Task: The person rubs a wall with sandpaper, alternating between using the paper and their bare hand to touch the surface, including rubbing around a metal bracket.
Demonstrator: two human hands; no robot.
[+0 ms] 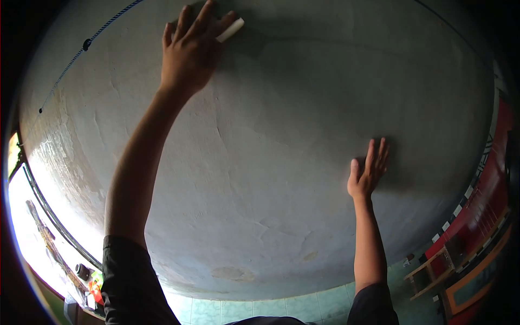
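High on a grey plastered wall point(281, 146), my left hand point(192, 54) is raised with its fingers spread toward the surface. A small white piece point(231, 30) sticks out beside its thumb, held between the thumb and the palm; the rest of it is hidden by the hand. Lower and to the right, my right hand point(369, 170) lies against the same wall, fingers extended, holding nothing.
A blue cord point(111, 21) with a dark knot runs across the upper left. Bright daylight and some small items are at the lower left. Pale green tiles point(244, 310) lie below the wall. At the lower right are a wooden frame point(428, 277) and a red surface point(470, 216).
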